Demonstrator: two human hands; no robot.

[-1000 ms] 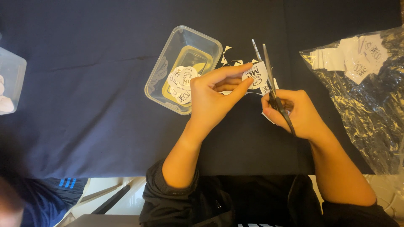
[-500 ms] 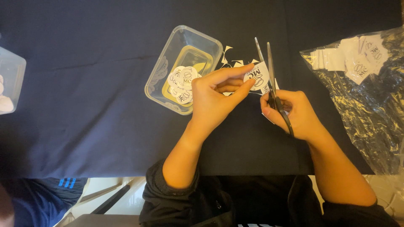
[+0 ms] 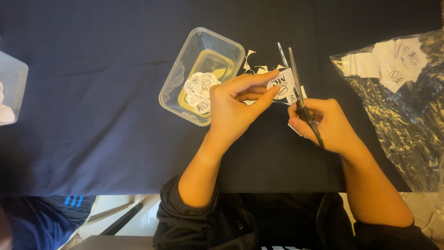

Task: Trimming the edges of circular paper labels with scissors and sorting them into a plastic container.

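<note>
My left hand (image 3: 233, 104) pinches a small white printed paper label (image 3: 281, 84) between thumb and fingers over the dark cloth. My right hand (image 3: 326, 122) grips a pair of scissors (image 3: 296, 81) whose two blades stand slightly apart, with the edge of the label between them. Just left of my left hand sits a clear plastic container (image 3: 185, 69) holding several round cut-out labels (image 3: 201, 90).
Small white paper scraps (image 3: 252, 65) lie on the dark cloth (image 3: 92, 92) beyond my hands. A clear plastic bag (image 3: 402, 97) with uncut white printed slips lies at the right. Another clear container (image 3: 11, 88) sits at the left edge, beside another person's blue sleeve.
The scissors have shifted slightly right along the label's edge. My left hand has turned the label a little. Everything else is unchanged.
</note>
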